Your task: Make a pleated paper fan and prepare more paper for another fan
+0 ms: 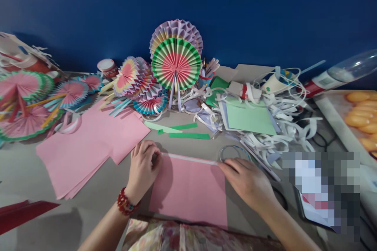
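A grey-beige table [26, 172] runs up against a deep blue wall [265, 11], and nearly all of it is covered in paper craft. In the near middle lies a pink sheet [188, 192], flat on the table, its far edge turned over into a narrow folded strip. The left hand [143, 168] is curled over the left end of that strip, fingers bent and pinching the fold; a red beaded bracelet [126, 203] circles the wrist. The right hand [247, 180] lies flatter, fingers nearly straight, fingertips pressing down on the right end of the same fold — it holds nothing apart from the paper under it.

To the left, just beside the sheet, a stack of pink papers [88, 145] fans out. Beyond it, finished pleated paper fans [32, 106] in pink, green and blue crowd the far left, and a taller round fan [176, 62] stands upright against the wall in the middle. Green paper strips [188, 135] lie between the fans and the sheet. On the right — a heap of white paper trimmings [282, 125] around a pale green sheet [250, 119], with a clear plastic bottle [347, 68] lying on its side behind. A dark red paper [20, 213] pokes in at the lower left.
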{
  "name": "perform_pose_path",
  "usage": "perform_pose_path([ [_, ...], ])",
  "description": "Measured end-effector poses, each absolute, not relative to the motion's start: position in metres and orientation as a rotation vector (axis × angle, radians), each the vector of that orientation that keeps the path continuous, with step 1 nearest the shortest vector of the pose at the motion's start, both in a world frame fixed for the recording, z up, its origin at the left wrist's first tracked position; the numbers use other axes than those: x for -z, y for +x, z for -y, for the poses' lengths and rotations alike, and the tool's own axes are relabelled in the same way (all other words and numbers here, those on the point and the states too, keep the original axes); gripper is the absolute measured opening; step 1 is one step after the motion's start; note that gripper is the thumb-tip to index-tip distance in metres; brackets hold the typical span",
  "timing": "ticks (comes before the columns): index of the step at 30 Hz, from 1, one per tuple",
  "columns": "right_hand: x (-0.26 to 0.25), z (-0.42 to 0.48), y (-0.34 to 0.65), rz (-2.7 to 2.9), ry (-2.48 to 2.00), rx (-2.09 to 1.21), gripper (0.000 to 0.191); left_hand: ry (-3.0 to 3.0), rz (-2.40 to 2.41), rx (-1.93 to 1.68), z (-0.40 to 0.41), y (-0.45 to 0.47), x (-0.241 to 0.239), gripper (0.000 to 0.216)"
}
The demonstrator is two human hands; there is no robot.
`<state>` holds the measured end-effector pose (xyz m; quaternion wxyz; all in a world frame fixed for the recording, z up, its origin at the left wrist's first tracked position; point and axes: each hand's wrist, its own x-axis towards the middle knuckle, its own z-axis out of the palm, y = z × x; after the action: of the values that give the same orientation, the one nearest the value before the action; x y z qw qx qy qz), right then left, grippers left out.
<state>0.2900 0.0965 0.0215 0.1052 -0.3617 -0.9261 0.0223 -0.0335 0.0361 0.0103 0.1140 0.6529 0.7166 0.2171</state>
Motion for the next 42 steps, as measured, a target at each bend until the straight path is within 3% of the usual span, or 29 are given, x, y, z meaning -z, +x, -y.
perform_pose_path([
  [42,-0.0212,-0.0900,0.2836,2.849,-1.140,0.050,0.022,1.994,-2.219,-0.574,-0.0354,-0.0275,-0.0085,0.012],
])
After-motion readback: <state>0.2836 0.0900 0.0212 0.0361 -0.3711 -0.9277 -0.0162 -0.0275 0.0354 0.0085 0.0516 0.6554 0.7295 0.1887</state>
